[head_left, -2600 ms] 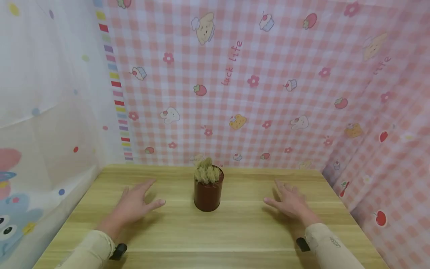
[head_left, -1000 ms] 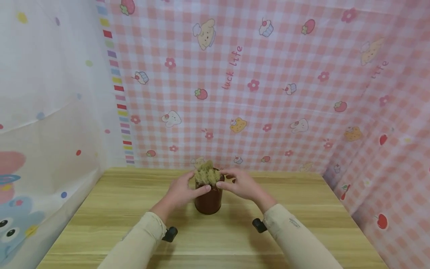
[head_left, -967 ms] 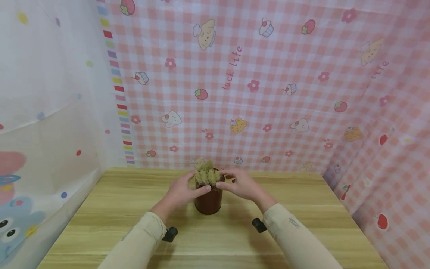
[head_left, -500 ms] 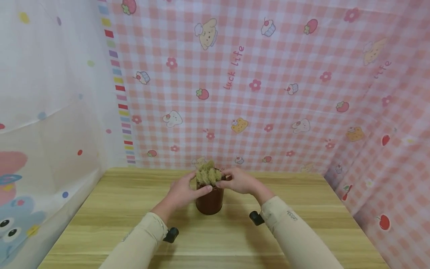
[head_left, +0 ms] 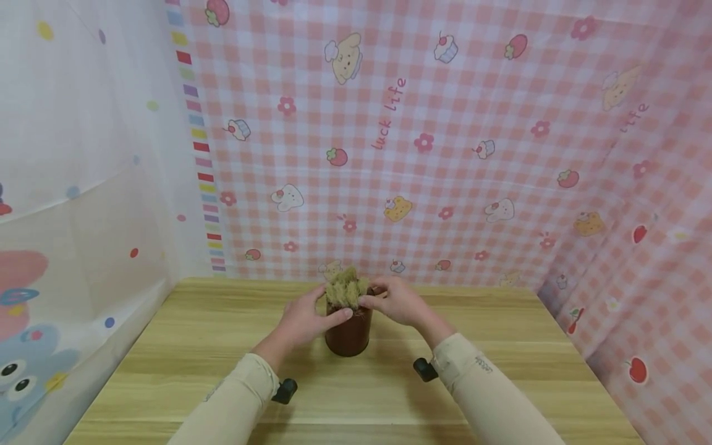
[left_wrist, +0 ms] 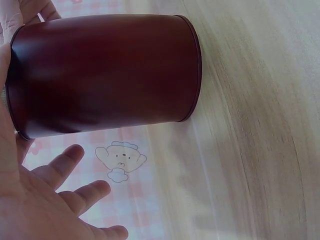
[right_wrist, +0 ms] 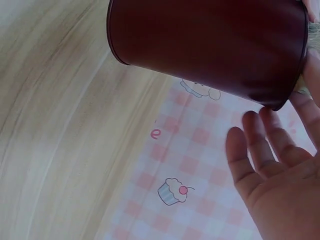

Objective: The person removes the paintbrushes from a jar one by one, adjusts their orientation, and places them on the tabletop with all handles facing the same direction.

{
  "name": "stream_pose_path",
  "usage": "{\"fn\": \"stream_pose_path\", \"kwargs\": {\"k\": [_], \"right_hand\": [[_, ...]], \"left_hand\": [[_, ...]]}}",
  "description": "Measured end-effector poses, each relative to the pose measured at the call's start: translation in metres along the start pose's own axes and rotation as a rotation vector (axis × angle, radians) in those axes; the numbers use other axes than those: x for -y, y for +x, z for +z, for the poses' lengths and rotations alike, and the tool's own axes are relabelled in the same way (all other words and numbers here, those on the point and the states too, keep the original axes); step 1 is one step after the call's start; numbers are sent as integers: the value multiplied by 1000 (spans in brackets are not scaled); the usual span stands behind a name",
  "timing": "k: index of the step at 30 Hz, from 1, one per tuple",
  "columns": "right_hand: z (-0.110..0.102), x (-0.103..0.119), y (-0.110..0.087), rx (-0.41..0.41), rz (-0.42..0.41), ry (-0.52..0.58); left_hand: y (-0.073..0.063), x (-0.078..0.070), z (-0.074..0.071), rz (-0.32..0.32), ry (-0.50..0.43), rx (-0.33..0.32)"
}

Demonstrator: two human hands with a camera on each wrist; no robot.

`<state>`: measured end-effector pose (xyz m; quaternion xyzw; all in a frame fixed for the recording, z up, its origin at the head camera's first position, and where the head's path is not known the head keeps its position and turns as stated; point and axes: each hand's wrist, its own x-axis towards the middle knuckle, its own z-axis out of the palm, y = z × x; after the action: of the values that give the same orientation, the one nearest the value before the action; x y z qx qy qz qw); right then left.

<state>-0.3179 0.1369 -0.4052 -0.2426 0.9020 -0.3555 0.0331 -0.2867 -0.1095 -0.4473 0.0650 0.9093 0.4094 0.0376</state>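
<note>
A dark brown cylindrical pot [head_left: 347, 339] stands upright on the wooden table, holding a tufted yellow-green plant [head_left: 345, 292] that looks dry and fuzzy. Both hands are at its mouth. My left hand [head_left: 303, 318] curves round the plant's left side, its thumb across the front rim and its index finger behind. From the right, the thumb and index finger of my right hand [head_left: 402, 303] pinch the plant's base. In the left wrist view the brown pot [left_wrist: 105, 75] hides part of that grip, and the other fingers [left_wrist: 85, 197] spread free. The right wrist view shows the remaining fingers [right_wrist: 257, 142] beside the rim.
The wooden table [head_left: 222, 371] runs back to a pink checked cloth [head_left: 361, 185] printed with cartoons. A white cloth [head_left: 100, 185] hangs along the left side. Black wrist devices [head_left: 285, 391] sit under both cuffs.
Both hands have come in from the table's sides to the plant at the pot's mouth. Lately the right fingers have drawn closer together on it. The pot stays standing in place.
</note>
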Motion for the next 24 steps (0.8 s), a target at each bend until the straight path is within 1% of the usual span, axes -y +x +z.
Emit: {"fn": "stream_pose_path", "kwargs": {"k": [4, 6, 8, 10, 13, 16, 20, 24], "right_hand": [[2, 0, -1, -67, 57, 90], [2, 1, -1, -96, 68, 138], [2, 3, 0, -126, 52, 172], [1, 6, 1, -153, 17, 193], [-1, 11, 2, -187, -38, 212], [-2, 17, 1, -203, -47, 217], [-3, 22, 1, -229, -34, 196], [-4, 22, 1, -252, -70, 188]], "left_hand": [[0, 0, 0, 1, -7, 3], [-1, 0, 1, 4, -7, 1], [0, 1, 1, 5, -6, -1], [0, 1, 1, 9, -7, -2], [0, 0, 1, 2, -15, 2], [-1, 0, 1, -10, -21, 5], [-1, 0, 1, -26, -20, 4], [-1, 0, 2, -31, -14, 2]]}}
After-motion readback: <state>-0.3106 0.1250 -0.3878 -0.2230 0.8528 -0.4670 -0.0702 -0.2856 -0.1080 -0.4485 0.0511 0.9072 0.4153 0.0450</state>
